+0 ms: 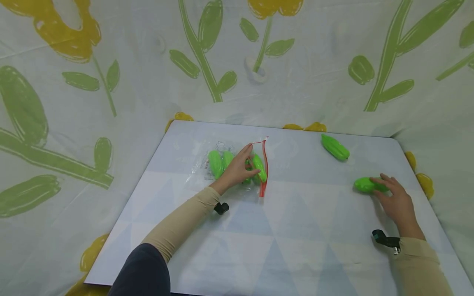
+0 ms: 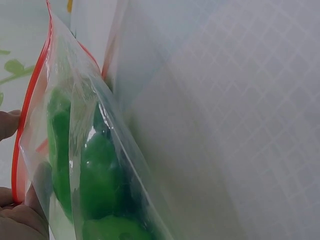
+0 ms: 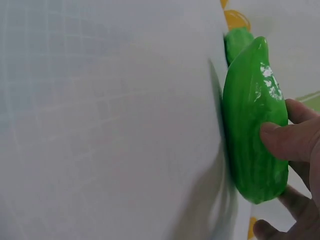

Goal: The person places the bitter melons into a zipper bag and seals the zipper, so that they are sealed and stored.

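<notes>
My left hand [image 1: 235,169] is at the mouth of a clear plastic zip bag [image 1: 198,170] with a red zip strip. In the left wrist view, fingers [image 2: 22,220] grip the lip by the red strip [image 2: 31,95], and the mouth gapes. Several glossy green cucumber-shaped toys [image 1: 215,163] lie inside, partly hidden by the hand. At the right, my right hand [image 1: 398,201] holds another green cucumber-shaped toy [image 3: 255,125], thumb on one side and fingers on the other. It lies against or just above the tabletop; I cannot tell which.
One more green cucumber-shaped toy [image 1: 335,147] lies near the table's back right edge. The pale patterned tabletop [image 1: 296,230] stretches between the hands. A white flowered curtain [image 1: 296,94] hangs behind and at both sides. Small black cameras [image 1: 385,238] sit at the wrists.
</notes>
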{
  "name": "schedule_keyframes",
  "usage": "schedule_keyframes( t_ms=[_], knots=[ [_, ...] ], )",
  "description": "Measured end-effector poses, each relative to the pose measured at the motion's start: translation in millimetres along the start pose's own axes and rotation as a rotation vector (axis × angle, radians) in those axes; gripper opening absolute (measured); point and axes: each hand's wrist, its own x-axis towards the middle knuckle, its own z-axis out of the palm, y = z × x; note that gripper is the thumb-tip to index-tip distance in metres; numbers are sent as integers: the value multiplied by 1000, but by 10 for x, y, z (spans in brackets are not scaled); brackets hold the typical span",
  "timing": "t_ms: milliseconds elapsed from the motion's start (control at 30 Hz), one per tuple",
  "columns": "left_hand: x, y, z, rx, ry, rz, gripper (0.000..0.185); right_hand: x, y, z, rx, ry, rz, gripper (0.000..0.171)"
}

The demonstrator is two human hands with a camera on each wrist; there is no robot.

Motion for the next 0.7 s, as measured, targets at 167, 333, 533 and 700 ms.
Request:
schedule_keyframes(
  t_ms=[167, 333, 533, 700],
  knots=[
    [-3, 11, -5, -4, -4, -6, 92, 26, -16, 1, -35, 8, 2, 39],
    [-8, 24, -13, -7, -3, -8, 92, 60, -36, -1, -66, 8, -18, 39],
    [-6, 21, -12, -2, -3, 5, 92, 69, -102, 40, -95, -84, -17, 43],
    [-8, 20, -14, 3, -1, 12, 92, 75, -246, 111, -120, -141, -41, 49]
  ],
)
